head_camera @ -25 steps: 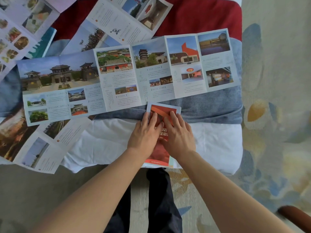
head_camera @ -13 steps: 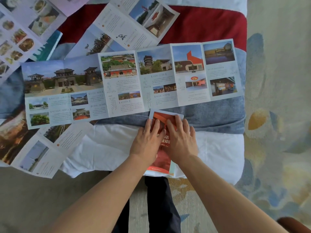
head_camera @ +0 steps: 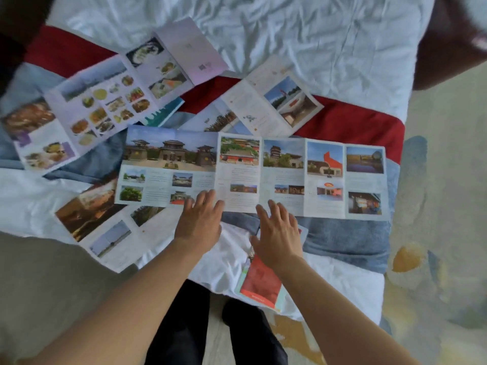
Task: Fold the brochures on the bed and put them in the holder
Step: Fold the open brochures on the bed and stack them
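— Two hands are out over the bed; how does each grip stand?
— Left hand: fingers straight and slightly spread, holding nothing, the tips over the near edge of the long unfolded brochure. Whether they press the paper I cannot tell.
— And the other?
— Right hand: also flat, fingers apart, nothing pinched. Its tips reach that same near edge, further right.
— Where is the folded piece?
— Red folded brochure lies on the white sheet under and just behind the right palm, angled toward the bed's near edge; part of it is covered by the hand.
— Anything else spread about?
— At far left a food brochure, near it a brochure with a brown landscape photo, and toward the back one more open brochure on the red stripe.
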Motion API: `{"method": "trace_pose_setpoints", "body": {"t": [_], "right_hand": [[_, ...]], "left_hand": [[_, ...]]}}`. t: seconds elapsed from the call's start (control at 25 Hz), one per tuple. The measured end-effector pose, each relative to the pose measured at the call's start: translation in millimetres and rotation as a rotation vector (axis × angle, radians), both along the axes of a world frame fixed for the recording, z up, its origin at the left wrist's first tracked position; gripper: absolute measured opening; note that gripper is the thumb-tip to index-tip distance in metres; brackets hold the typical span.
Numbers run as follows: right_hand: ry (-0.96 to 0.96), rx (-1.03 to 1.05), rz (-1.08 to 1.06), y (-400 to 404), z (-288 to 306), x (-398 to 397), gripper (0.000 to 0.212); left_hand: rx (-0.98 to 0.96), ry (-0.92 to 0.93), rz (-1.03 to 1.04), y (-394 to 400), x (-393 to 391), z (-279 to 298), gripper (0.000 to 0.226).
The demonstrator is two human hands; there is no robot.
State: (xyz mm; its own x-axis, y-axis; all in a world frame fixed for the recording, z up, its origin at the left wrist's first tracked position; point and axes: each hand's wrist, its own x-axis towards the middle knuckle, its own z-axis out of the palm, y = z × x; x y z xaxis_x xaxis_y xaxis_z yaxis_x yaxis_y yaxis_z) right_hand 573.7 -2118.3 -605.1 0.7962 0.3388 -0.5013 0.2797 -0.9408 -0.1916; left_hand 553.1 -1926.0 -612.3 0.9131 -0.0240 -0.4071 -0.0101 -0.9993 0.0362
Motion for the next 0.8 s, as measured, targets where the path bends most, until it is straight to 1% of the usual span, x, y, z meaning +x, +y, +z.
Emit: {"method": "trace_pose_setpoints", "body": {"t": [0.08,0.2,0.32,0.44,0.52,0.6,0.68,0.72,0.8], "right_hand": [[0.017,0.007,0.055,35.5,-1.8,6.8,0.073],[-0.022,0.045,0.064,91.1,-10.8,18.3,0.072],[-0.001,0.036,0.072,143.7,-24.8,25.7,0.077],[-0.035,-0.023,0.036,186.6,-37.0,32.5,0.072],[-0.038,-0.100,-0.018,204.5,-41.2,36.4,0.072],[-0.019,-0.160,-0.058,214.4,-44.0,39.3,0.074],[0.003,-0.167,-0.084,218.9,-46.7,40.4,0.075],[0.012,-0.160,-0.094,219.2,-47.5,40.7,0.075],[0.022,-0.146,-0.107,218.4,-48.3,41.4,0.075]], "left_hand": [[-0.001,-0.010,0.055,37.2,2.8,-0.3,0.042],[0.000,-0.021,0.087,88.6,9.2,-9.5,0.049],[-0.017,-0.034,0.147,140.4,14.4,-21.7,0.051],[-0.013,-0.006,0.119,190.9,17.9,-33.2,0.049],[-0.026,-0.017,0.145,217.3,20.5,-40.0,0.051],[-0.074,-0.009,0.242,232.7,22.9,-45.7,0.059],[-0.105,0.014,0.312,240.2,27.0,-51.0,0.072],[-0.126,0.007,0.331,241.2,29.0,-52.1,0.074],[-0.185,-0.052,0.329,242.3,33.0,-51.8,0.068]]}}
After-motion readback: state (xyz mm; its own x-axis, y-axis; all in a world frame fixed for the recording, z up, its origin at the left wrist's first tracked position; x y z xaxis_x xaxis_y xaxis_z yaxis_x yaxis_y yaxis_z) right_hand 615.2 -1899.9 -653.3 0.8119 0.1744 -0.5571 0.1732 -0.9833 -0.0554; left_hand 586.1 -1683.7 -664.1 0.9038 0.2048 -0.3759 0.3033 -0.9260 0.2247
